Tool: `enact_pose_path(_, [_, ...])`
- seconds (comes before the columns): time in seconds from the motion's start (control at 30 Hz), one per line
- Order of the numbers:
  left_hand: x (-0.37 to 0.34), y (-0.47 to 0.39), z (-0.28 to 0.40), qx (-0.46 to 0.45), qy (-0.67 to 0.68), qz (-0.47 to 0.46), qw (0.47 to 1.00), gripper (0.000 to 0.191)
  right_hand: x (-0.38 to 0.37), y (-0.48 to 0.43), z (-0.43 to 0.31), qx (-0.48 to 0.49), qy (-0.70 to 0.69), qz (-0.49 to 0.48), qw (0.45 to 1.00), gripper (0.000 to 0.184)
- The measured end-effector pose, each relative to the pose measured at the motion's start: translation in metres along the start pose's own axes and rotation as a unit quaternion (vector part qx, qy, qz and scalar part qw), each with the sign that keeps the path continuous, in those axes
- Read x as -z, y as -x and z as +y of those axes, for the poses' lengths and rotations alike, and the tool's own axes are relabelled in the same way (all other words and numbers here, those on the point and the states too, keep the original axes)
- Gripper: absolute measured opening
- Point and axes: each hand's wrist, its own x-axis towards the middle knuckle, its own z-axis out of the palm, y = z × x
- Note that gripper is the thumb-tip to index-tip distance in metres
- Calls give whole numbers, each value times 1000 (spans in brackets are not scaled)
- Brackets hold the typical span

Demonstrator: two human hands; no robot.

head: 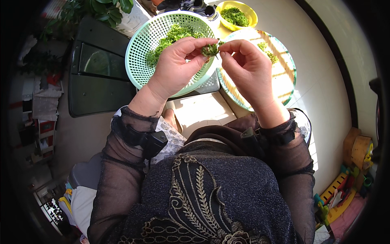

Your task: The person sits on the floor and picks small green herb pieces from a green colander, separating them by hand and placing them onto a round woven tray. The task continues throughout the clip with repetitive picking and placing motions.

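Note:
My left hand [179,62] pinches a small leafy green sprig [210,51] between thumb and fingers. At the sprig's right side, the thumb and forefinger of my right hand [248,65] are closed on a bit of it. Both hands are raised over the gap between a pale green plastic colander basket [131,65] and a round woven tray [285,71]. Loose leafy greens [166,41] lie inside the basket, partly covered by my left hand. A small pile of yellowish-green pieces [270,55] rests on the tray, just beyond my right hand.
Behind the tray, a yellow bowl [254,19] holds chopped-looking greens [234,16]. Shoes [195,6] sit behind the basket. A dark slatted seat or table [102,64] and a leafy plant [103,10] are at left. Colourful plastic toys [338,189] lie at lower right.

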Motion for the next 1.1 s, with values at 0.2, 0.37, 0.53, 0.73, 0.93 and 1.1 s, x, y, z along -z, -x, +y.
enact_pose_path(0.2, [0, -2, 2, -58, -85, -7, 995, 31, 0, -1, -1, -21, 32, -20, 999, 10])
enact_pose_path(0.37, [1, -1, 2, -63, -95, -14, 993, 32, 0, -1, -2, -31, 26, -24, 999, 12])
enact_pose_path(0.53, [1, -1, 0, -42, -87, -28, 995, 33, 0, -2, 7, -17, 2, -18, 1000, 13])
enact_pose_path(0.73, [-1, 0, -2, -9, -17, -17, 1000, 31, 2, 0, -2, 30, 49, -22, 998, 9])
enact_pose_path(0.93, [-1, 0, 1, 38, 38, -12, 999, 30, 0, -1, 0, 47, 55, 9, 997, 7])
enact_pose_path(1.1, [1, 0, 6, 75, 131, -13, 988, 31, -2, 0, -4, 43, 62, 18, 997, 9])
